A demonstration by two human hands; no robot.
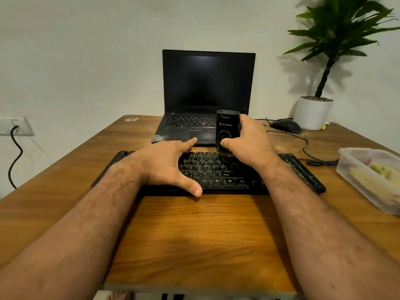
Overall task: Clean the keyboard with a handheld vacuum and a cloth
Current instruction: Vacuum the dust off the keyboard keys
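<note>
The right hand (249,141) was curled round a black handheld vacuum (227,131), the thumb pressed on its front and the other fingers wrapped behind, where I could not see them; it held the vacuum upright, with the brush end touching the far row of the keyboard (216,172). The left hand (166,163) lay flat on the left half of the keyboard, its fingers straight and spread well apart; the thumb reached to the near edge of the keyboard and the forefinger pointed to the far edge.

The keyboard lay across the middle of the wooden table (194,234), parallel to its near edge; both arms covered much of it, so only the middle keys and the two ends showed. Behind it, toward the far edge, stood an open laptop (207,92) with a dark screen; the vacuum hid part of its keys. Near the far right corner were a mouse (285,126) and a white pot with a plant (313,111); the plant's leaves were cut off at the top. At the right edge lay a clear plastic box (368,176), partly cut off; what was inside was too blurred to tell.
</note>
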